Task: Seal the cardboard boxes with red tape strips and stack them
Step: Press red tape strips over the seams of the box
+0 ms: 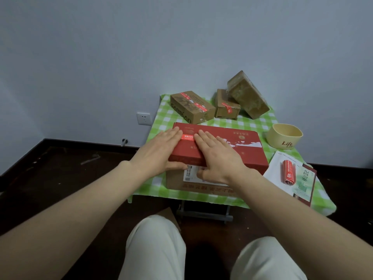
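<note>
A flat red box [240, 150] lies on top of a brown cardboard box [203, 183] at the table's near edge. A red tape strip [188, 137] sits on the red box's lid, between my two hands. My left hand [161, 150] lies flat on the box's left end, fingers straight, thumb down on the front side. My right hand [218, 158] presses flat on the lid beside the strip, thumb hanging over the front. A roll of red tape strips [289, 172] rests on papers at the right.
Three brown boxes stand at the back of the green checked table [161, 118]: one marked CARSLAN [191, 107], a small one [226, 105], and one leaning on it [248, 94]. A cream bowl [284, 138] is at the right. My knees are below the table.
</note>
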`<state>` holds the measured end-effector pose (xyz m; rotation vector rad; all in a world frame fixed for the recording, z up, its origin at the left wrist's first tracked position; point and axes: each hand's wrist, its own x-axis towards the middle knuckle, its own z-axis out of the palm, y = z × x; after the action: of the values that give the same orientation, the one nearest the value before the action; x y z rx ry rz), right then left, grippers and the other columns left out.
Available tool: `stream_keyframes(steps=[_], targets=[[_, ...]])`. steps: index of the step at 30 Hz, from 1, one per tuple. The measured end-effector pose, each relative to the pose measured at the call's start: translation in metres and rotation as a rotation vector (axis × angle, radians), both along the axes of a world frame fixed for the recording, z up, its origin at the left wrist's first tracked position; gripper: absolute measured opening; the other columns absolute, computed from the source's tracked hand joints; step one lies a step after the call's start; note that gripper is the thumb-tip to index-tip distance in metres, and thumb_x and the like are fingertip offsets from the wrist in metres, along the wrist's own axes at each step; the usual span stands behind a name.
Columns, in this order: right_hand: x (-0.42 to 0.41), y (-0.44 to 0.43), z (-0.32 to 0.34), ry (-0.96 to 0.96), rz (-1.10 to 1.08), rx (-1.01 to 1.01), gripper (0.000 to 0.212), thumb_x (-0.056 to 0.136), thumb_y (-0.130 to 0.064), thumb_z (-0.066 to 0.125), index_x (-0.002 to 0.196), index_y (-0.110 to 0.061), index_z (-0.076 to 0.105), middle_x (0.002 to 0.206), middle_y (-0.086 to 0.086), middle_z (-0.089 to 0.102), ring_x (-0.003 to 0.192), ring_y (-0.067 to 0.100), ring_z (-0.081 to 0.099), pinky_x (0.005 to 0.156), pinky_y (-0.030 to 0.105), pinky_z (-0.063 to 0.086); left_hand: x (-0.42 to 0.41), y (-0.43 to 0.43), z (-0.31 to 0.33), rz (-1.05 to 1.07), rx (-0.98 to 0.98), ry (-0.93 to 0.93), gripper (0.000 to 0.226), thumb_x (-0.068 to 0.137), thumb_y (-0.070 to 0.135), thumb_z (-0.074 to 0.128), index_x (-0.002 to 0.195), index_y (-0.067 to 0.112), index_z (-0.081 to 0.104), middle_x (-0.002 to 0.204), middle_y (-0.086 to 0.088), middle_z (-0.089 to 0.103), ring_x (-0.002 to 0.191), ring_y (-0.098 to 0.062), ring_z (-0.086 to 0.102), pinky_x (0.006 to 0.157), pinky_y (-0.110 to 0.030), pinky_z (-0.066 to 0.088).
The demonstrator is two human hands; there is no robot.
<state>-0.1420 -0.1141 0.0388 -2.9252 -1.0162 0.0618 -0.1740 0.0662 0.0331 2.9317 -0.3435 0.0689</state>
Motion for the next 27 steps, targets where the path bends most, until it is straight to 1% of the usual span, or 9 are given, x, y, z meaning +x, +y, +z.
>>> stream_keyframes(steps=[4, 7, 9, 13, 16, 19, 22, 24, 27], targets=[[0.003, -0.006, 0.010, 0.044, -0.025, 0.006, 0.096, 0.080, -0.043, 0.058, 0.151, -0.015, -0.001, 0.160, 0.004, -0.003, 0.147, 0.016, -0.001, 0.119, 0.032, 0.001, 0.001, 0.002, 0.005, 0.003, -0.011, 0.006, 0.104, 0.076, 0.061, 0.060, 0.152, 0.016, 0.006, 0.160, 0.000, 0.001, 0.147, -0.012, 0.004, 0.117, -0.026, 0.006], [-0.002, -0.021, 0.005, 0.048, -0.061, -0.029, 0.101, 0.079, -0.042, 0.060, 0.151, -0.016, -0.005, 0.160, 0.002, -0.008, 0.147, 0.015, -0.005, 0.120, 0.033, -0.001, -0.007, 0.002, -0.003, -0.005, -0.061, 0.007, 0.103, 0.078, 0.060, 0.060, 0.152, 0.017, 0.002, 0.160, 0.002, -0.002, 0.146, -0.010, 0.000, 0.115, -0.024, 0.003], [-0.002, -0.021, 0.007, 0.065, -0.071, -0.015, 0.103, 0.078, -0.043, 0.061, 0.151, -0.015, -0.004, 0.160, 0.004, -0.007, 0.147, 0.016, -0.005, 0.121, 0.034, -0.001, -0.008, -0.001, -0.001, 0.011, -0.074, 0.014, 0.104, 0.078, 0.057, 0.063, 0.152, 0.015, 0.002, 0.160, -0.001, -0.003, 0.147, -0.011, -0.002, 0.115, -0.024, 0.001], [0.002, 0.003, 0.019, 0.081, -0.040, 0.047, 0.104, 0.077, -0.048, 0.060, 0.150, -0.008, -0.003, 0.159, 0.010, -0.006, 0.147, 0.020, -0.005, 0.121, 0.036, -0.002, 0.003, -0.014, 0.010, 0.054, 0.152, -0.075, 0.118, 0.071, 0.065, 0.062, 0.150, 0.007, -0.004, 0.159, -0.010, -0.009, 0.147, -0.020, -0.008, 0.119, -0.033, -0.004], [-0.003, 0.018, 0.006, 0.088, -0.001, -0.003, 0.103, 0.079, -0.045, 0.058, 0.150, -0.008, -0.007, 0.159, 0.010, -0.010, 0.147, 0.021, -0.008, 0.119, 0.034, -0.004, 0.004, -0.024, 0.004, 0.031, 0.204, -0.005, 0.114, 0.075, 0.063, 0.058, 0.150, 0.005, -0.004, 0.159, -0.012, -0.008, 0.147, -0.022, -0.007, 0.118, -0.032, -0.004], [0.000, 0.018, 0.004, 0.073, -0.004, 0.010, 0.102, 0.080, -0.047, 0.057, 0.150, -0.009, -0.006, 0.159, 0.008, -0.009, 0.147, 0.019, -0.007, 0.119, 0.033, -0.004, 0.008, -0.021, 0.004, 0.013, 0.163, 0.013, 0.110, 0.077, 0.064, 0.056, 0.150, 0.006, -0.002, 0.159, -0.010, -0.005, 0.147, -0.019, -0.004, 0.118, -0.030, -0.002], [0.001, 0.001, 0.007, 0.080, -0.001, 0.007, 0.101, 0.079, -0.046, 0.058, 0.151, -0.013, -0.006, 0.159, 0.004, -0.010, 0.147, 0.016, -0.007, 0.120, 0.034, -0.003, 0.002, -0.006, 0.002, 0.003, 0.111, -0.015, 0.107, 0.077, 0.067, 0.055, 0.151, 0.013, -0.002, 0.160, -0.003, -0.005, 0.147, -0.015, -0.001, 0.120, -0.030, 0.005], [-0.001, -0.007, 0.004, 0.061, -0.015, 0.000, 0.103, 0.078, -0.046, 0.059, 0.150, -0.015, -0.007, 0.159, 0.002, -0.012, 0.147, 0.014, -0.009, 0.120, 0.034, -0.004, -0.003, 0.001, -0.003, 0.016, 0.033, -0.009, 0.105, 0.077, 0.066, 0.056, 0.151, 0.019, -0.002, 0.160, 0.003, -0.006, 0.147, -0.012, 0.002, 0.119, -0.031, 0.012], [-0.002, -0.007, 0.005, 0.058, -0.031, -0.008, 0.105, 0.077, -0.048, 0.060, 0.150, -0.015, -0.008, 0.159, 0.003, -0.013, 0.147, 0.015, -0.010, 0.120, 0.034, -0.004, -0.004, 0.001, -0.005, 0.030, -0.105, 0.028, 0.107, 0.076, 0.059, 0.064, 0.152, 0.020, -0.001, 0.159, 0.006, -0.007, 0.146, -0.009, 0.003, 0.117, -0.031, 0.018]])
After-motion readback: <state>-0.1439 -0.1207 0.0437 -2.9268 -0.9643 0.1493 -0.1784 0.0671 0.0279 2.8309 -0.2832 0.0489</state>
